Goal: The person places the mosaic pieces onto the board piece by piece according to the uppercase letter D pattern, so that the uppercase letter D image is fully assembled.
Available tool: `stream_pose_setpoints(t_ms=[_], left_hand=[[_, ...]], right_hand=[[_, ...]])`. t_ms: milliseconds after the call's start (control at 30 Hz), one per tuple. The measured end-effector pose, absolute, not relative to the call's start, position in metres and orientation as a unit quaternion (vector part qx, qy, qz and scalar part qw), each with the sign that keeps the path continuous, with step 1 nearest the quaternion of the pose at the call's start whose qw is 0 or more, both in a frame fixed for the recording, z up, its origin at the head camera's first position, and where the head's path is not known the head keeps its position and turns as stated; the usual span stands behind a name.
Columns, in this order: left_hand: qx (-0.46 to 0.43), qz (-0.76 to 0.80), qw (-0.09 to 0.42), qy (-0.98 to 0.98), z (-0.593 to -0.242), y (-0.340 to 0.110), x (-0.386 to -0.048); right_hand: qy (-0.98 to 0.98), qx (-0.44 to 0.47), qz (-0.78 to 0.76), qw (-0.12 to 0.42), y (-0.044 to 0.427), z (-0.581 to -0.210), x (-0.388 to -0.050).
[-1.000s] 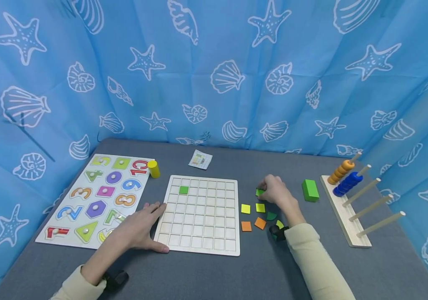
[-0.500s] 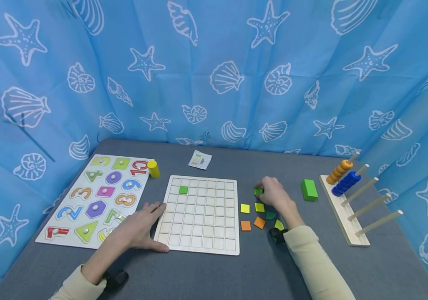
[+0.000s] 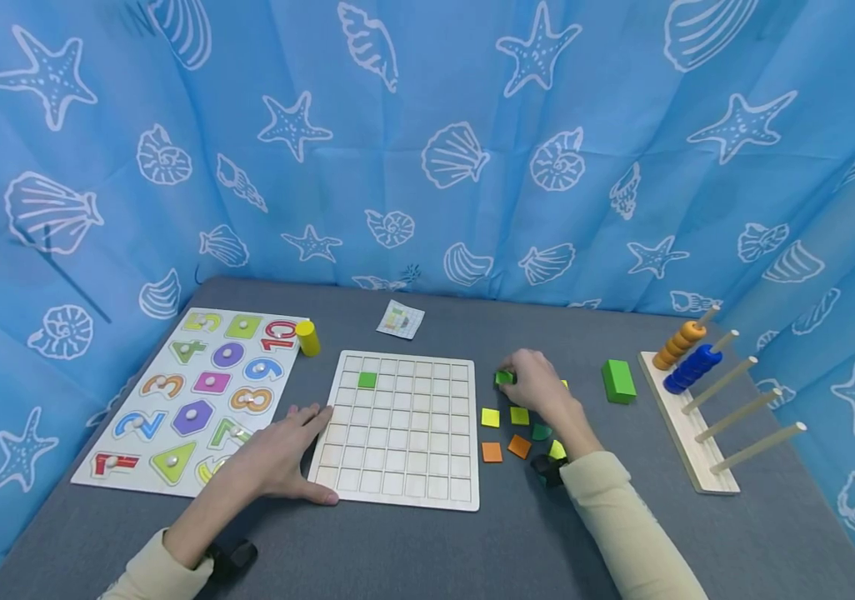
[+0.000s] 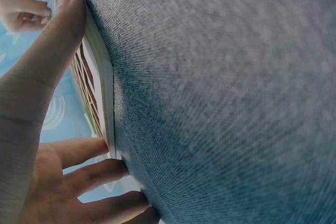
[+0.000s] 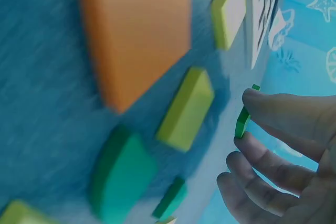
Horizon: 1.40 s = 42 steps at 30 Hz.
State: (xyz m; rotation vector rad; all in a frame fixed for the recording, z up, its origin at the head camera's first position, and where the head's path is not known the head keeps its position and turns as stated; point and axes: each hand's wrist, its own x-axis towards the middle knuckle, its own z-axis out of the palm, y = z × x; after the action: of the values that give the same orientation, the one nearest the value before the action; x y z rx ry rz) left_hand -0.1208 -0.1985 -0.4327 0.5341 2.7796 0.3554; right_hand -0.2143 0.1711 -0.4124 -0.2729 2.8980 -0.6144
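A wooden grid board lies in the middle of the table, with one green square tile in a cell near its upper left. My left hand rests against the board's left side, fingers spread and thumb at the near corner. Right of the board, my right hand pinches another green square tile between thumb and fingertips, off the table. Below that hand lie two yellow square tiles, two orange square tiles and some dark green and yellow-green curved pieces, partly hidden by the wrist.
At left lies a number-and-shape puzzle board, with a yellow cylinder by its far corner. A small printed card lies behind the grid. Rightward stand a green block and a wooden peg rack with orange and blue beads.
My right hand has shifted left toward the board, carrying the green square tile. A bit of yellow now shows behind that hand. My left hand stays put.
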Motion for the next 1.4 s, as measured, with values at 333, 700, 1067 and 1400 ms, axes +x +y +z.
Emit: stream_pose_setpoints(t_ms=[333,700,1067,1400], left_hand=[[0.185,0.121,0.143,0.965,-0.431,-0.198,-0.121],[0.188,0.117,0.136,0.966,-0.431,-0.197,-0.12],[0.186,0.119,0.144,0.965,-0.43,-0.197,-0.121],[0.185,0.12,0.142,0.965,-0.432,-0.198,-0.122]], right_hand=[[0.965,-0.121,-0.224,0.064,0.143,-0.404,-0.213],[0.954,-0.193,-0.228,0.034,0.106,-0.394,-0.214],[0.946,-0.218,-0.239,0.04,0.067,-0.396,-0.216],[0.941,-0.235,-0.236,0.059,0.041,-0.4,-0.216]])
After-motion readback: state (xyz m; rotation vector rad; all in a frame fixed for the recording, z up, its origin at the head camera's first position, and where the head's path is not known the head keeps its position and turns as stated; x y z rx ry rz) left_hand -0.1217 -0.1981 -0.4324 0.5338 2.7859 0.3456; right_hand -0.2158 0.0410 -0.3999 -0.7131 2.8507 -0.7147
